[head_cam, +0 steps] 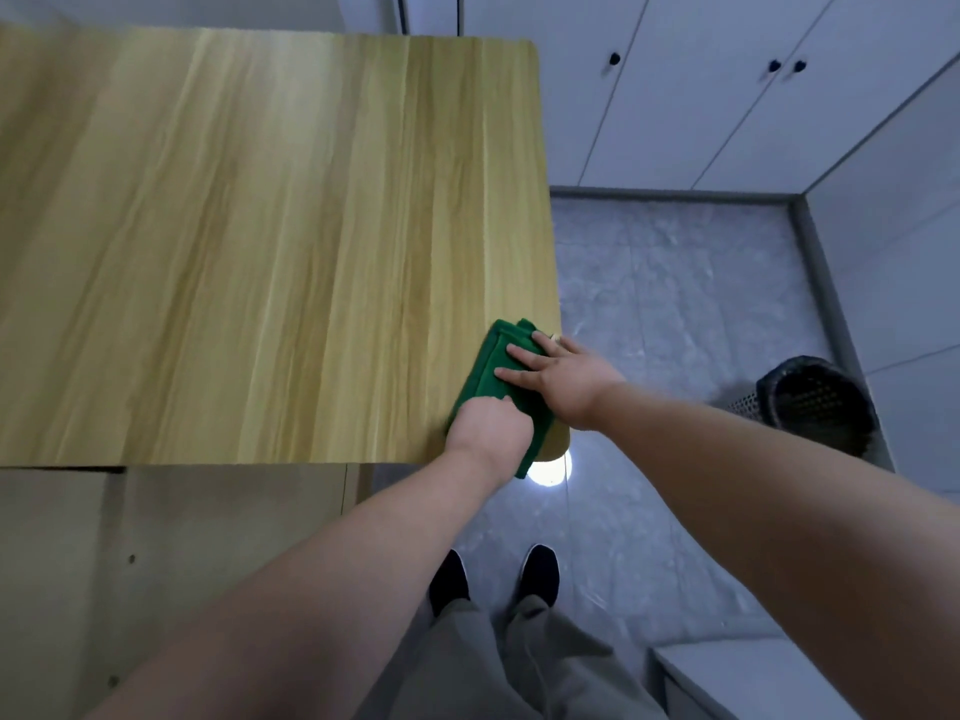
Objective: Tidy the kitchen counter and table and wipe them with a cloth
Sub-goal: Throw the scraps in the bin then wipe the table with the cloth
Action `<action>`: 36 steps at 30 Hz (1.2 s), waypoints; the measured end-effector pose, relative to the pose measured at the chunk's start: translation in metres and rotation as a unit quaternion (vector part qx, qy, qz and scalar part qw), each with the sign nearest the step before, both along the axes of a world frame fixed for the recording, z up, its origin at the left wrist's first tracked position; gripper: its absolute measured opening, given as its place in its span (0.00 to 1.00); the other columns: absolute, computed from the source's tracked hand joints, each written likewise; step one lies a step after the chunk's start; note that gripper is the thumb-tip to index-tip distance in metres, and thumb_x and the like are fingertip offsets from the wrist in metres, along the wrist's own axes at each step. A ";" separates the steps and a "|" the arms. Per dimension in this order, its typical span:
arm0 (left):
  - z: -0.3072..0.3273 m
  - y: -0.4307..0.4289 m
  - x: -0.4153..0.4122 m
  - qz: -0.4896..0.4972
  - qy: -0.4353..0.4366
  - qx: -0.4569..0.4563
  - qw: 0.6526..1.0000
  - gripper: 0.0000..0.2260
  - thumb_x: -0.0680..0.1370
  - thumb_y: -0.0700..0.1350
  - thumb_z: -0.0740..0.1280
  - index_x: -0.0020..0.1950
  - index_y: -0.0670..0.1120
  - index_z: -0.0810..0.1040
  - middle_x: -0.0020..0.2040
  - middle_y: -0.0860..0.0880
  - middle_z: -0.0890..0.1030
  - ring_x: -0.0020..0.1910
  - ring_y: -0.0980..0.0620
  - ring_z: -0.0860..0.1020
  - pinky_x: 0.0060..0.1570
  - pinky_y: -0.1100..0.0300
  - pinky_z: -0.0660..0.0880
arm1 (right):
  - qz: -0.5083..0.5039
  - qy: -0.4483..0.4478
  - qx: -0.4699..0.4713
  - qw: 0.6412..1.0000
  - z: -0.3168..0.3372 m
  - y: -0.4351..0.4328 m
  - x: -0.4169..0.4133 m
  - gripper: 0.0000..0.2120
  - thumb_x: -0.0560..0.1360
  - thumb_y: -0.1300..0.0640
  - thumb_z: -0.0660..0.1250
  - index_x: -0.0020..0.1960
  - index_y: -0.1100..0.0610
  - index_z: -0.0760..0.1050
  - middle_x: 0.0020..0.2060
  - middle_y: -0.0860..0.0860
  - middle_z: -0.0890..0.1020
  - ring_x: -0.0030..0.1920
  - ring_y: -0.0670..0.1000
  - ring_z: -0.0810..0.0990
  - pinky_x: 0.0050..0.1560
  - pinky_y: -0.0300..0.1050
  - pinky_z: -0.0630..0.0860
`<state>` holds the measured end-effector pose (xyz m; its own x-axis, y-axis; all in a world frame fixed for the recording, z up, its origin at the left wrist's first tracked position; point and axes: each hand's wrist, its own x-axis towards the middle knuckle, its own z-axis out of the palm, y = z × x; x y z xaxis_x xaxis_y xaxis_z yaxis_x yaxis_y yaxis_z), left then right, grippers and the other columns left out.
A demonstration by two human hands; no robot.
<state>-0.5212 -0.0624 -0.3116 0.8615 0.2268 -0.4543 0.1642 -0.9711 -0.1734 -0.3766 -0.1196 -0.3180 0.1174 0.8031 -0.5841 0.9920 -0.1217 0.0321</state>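
Cloth [482, 374] at table [260, 241] corner; left hand [488, 428] grips it, right hand [566, 376] flat atop.

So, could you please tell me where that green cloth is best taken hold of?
Take the green cloth by its near end, overhanging the table corner, coming from the front edge. It lies folded flat, so that hanging edge offers a grip; the left hand holds there.
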 end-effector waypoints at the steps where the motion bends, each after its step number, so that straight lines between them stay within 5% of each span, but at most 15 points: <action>1: 0.000 -0.003 0.001 -0.004 0.000 0.005 1.000 0.18 0.81 0.45 0.63 0.69 0.38 0.72 0.55 0.45 0.81 0.50 0.46 0.80 0.39 0.55 0.70 | -0.016 0.000 0.001 1.000 -0.001 -0.005 -0.001 0.35 0.83 0.56 0.57 0.81 0.39 0.42 0.81 0.47 0.44 0.81 0.58 0.43 0.79 0.57 0.48; 4: -0.002 -0.012 0.000 -0.003 -0.008 0.006 1.000 0.27 0.80 0.40 0.62 0.77 0.34 0.58 0.58 0.44 0.80 0.54 0.44 0.78 0.43 0.53 0.73 | -0.079 0.021 0.008 0.997 0.000 -0.018 -0.003 0.37 0.82 0.59 0.60 0.81 0.40 0.43 0.81 0.49 0.44 0.81 0.59 0.44 0.78 0.53 0.53; 8: -0.001 -0.016 -0.002 -0.008 -0.024 -0.011 1.000 0.30 0.79 0.38 0.61 0.79 0.35 0.53 0.57 0.42 0.79 0.56 0.44 0.75 0.40 0.53 0.69 | -0.185 0.093 0.039 0.978 -0.002 -0.037 -0.006 0.36 0.81 0.64 0.59 0.81 0.41 0.49 0.81 0.49 0.45 0.81 0.56 0.49 0.70 0.48 0.66; 12: -0.001 -0.017 -0.001 -0.027 -0.022 -0.013 0.999 0.30 0.80 0.38 0.60 0.79 0.36 0.53 0.56 0.43 0.79 0.57 0.44 0.73 0.39 0.54 0.66 | -0.309 0.175 0.127 0.926 -0.013 -0.049 -0.017 0.33 0.79 0.67 0.58 0.79 0.44 0.60 0.81 0.48 0.50 0.76 0.55 0.65 0.66 0.42 0.69; 15: -0.003 -0.015 -0.001 -0.053 -0.012 -0.009 0.998 0.31 0.80 0.40 0.61 0.80 0.36 0.51 0.56 0.44 0.79 0.59 0.44 0.72 0.40 0.54 0.65 | -0.401 0.230 0.169 0.871 -0.019 -0.055 -0.023 0.31 0.79 0.70 0.57 0.77 0.47 0.66 0.80 0.49 0.56 0.75 0.53 0.67 0.68 0.38 0.68; 19: -0.007 -0.017 0.001 -0.073 -0.020 -0.019 0.997 0.32 0.79 0.39 0.60 0.80 0.37 0.50 0.57 0.44 0.78 0.61 0.44 0.69 0.41 0.54 0.65 | -0.562 0.371 0.228 0.704 -0.020 -0.070 -0.032 0.30 0.77 0.77 0.54 0.73 0.56 0.71 0.71 0.54 0.73 0.69 0.51 0.74 0.57 0.26 0.72; 21: -0.008 -0.018 0.003 -0.076 -0.023 -0.034 0.996 0.33 0.79 0.38 0.61 0.80 0.37 0.50 0.57 0.43 0.78 0.61 0.44 0.69 0.40 0.54 0.65 | -0.626 0.420 0.234 0.614 -0.021 -0.075 -0.035 0.33 0.74 0.80 0.52 0.72 0.56 0.73 0.66 0.54 0.78 0.60 0.50 0.79 0.45 0.30 0.77; 24: -0.015 -0.019 0.006 -0.081 -0.030 -0.053 0.995 0.33 0.78 0.37 0.61 0.80 0.39 0.50 0.58 0.42 0.77 0.61 0.44 0.69 0.41 0.54 0.68 | -0.687 0.470 0.235 0.502 -0.019 -0.080 -0.037 0.35 0.72 0.81 0.50 0.69 0.56 0.75 0.59 0.58 0.82 0.53 0.53 0.83 0.43 0.41 0.81; 28: -0.020 -0.023 0.013 -0.073 -0.027 -0.081 0.994 0.33 0.78 0.38 0.61 0.81 0.44 0.51 0.69 0.38 0.72 0.65 0.44 0.67 0.51 0.54 0.75 | -0.732 0.504 0.209 0.409 -0.022 -0.091 -0.038 0.32 0.73 0.79 0.49 0.66 0.56 0.76 0.52 0.64 0.84 0.52 0.62 0.84 0.54 0.60 0.82; 36: -0.012 -0.049 0.041 -0.076 -0.029 -0.157 0.984 0.32 0.79 0.38 0.60 0.81 0.48 0.51 0.78 0.43 0.62 0.67 0.44 0.67 0.57 0.54 0.73 | -0.773 0.564 0.216 0.194 -0.032 -0.129 -0.036 0.31 0.72 0.75 0.51 0.68 0.54 0.76 0.60 0.65 0.81 0.54 0.63 0.81 0.54 0.57 0.81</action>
